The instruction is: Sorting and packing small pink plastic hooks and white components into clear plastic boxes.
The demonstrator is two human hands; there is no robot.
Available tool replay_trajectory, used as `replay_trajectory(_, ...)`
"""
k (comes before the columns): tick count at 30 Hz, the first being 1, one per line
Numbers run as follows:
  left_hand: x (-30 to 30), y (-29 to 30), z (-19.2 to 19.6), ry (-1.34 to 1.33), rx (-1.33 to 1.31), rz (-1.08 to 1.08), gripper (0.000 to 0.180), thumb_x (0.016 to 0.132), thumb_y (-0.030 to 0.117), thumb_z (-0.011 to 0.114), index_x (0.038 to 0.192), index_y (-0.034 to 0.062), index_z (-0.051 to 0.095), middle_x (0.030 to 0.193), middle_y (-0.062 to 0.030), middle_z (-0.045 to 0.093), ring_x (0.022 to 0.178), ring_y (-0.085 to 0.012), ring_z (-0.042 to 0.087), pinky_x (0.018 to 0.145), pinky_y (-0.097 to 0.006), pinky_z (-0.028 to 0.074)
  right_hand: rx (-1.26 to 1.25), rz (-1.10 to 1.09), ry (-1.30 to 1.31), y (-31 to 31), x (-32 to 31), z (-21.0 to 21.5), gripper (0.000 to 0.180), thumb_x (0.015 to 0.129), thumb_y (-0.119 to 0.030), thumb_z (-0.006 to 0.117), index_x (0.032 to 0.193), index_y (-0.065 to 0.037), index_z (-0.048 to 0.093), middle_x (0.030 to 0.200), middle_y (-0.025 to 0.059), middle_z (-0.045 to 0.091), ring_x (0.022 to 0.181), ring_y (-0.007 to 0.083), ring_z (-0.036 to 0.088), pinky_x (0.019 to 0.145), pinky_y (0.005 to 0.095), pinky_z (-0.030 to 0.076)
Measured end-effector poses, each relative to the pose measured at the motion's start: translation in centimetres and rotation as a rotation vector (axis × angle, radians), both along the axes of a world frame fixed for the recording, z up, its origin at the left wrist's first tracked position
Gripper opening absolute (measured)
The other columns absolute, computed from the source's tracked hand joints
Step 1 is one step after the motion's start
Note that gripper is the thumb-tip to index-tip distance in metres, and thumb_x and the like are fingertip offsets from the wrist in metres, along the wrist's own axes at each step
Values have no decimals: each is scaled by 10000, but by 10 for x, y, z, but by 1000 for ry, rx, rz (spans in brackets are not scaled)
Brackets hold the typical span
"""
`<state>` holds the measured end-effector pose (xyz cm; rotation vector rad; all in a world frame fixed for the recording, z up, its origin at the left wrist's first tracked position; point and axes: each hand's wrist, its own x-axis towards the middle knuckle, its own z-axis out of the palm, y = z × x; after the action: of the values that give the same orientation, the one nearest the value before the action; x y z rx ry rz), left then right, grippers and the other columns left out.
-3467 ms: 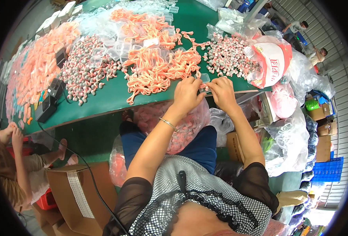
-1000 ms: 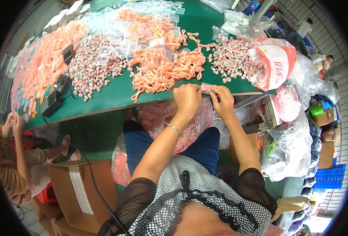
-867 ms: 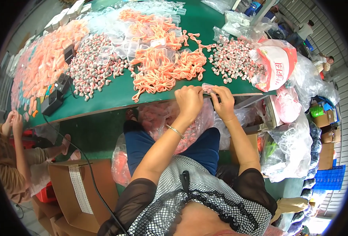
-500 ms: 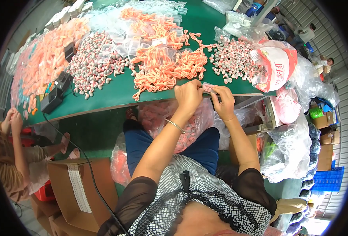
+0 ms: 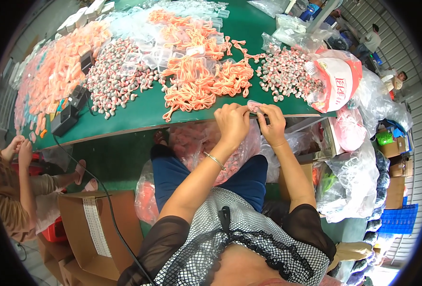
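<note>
Both hands are up at the near edge of the green table (image 5: 139, 112), pinching one small clear packet (image 5: 254, 106) with something pink inside: the left hand (image 5: 233, 123) has its fingers curled onto the packet's left end, and the right hand (image 5: 271, 124) grips the right end with thumb and fingertips. So the packet sits right between them, just over the table edge. Packaging-wise, there's a big red-and-white printed bag (image 5: 337, 86) lying on its side at the right end of the table, mouth toward a spill of small grey-and-pink pieces (image 5: 287, 78). Behind the hands is a tangle of orange cords (image 5: 199, 83), and farther back a scatter of clear little zip bags (image 5: 158, 52), some already holding orange stuff. Under the table, a clear plastic sack (image 5: 196, 143) full of pink filled packets rests on the person's lap. An open cardboard box (image 5: 99, 229) with a white label strip stands lower left, and blue crates (image 5: 399, 219) are stacked at far right.
</note>
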<state>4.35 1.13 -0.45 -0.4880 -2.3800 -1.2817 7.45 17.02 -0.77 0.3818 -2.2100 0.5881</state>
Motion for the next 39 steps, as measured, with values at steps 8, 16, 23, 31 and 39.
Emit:
replay_trajectory(8, 0, 2, 2, -43, 33, 28, 120, 742, 196, 781, 843, 131, 777, 887, -38, 631, 906, -230, 590, 823, -413, 361, 29, 7, 39, -3, -1, 1, 228, 750, 7, 738, 954, -17, 640, 945, 138, 662, 882, 321, 643, 770, 391, 531)
replay_trajectory(16, -4, 10, -1, -44, 90, 93, 97, 705, 186, 793, 728, 106, 744, 823, -40, 617, 832, -236, 598, 794, -414, 351, 17, 9, 39, -3, -2, -2, 229, 748, 4, 738, 957, -15, 644, 942, 139, 658, 887, 326, 639, 776, 392, 527)
replay_trajectory(23, -8, 6, 2, -80, 25, 80, 118, 697, 189, 822, 744, 111, 749, 846, -27, 653, 820, -216, 629, 778, -392, 370, 28, 21, 37, -1, -1, -4, 229, 749, 9, 732, 959, -14, 644, 948, 140, 656, 889, 330, 632, 782, 398, 522)
replay_trajectory(31, -13, 0, 5, -151, 2, -8, 123, 706, 187, 816, 735, 97, 738, 872, -39, 677, 818, -227, 643, 780, -395, 393, 39, 21, 46, -1, -3, -4, 242, 734, 11, 736, 955, -18, 641, 949, 139, 654, 887, 331, 627, 784, 399, 520)
replay_trajectory(39, -27, -9, 12, -200, -92, -146, 166, 726, 151, 786, 878, 101, 740, 919, -74, 688, 874, -269, 665, 726, -418, 477, 42, 30, 53, 2, -4, -4, 248, 732, 18, 737, 956, -20, 639, 948, 136, 654, 888, 327, 627, 783, 401, 519)
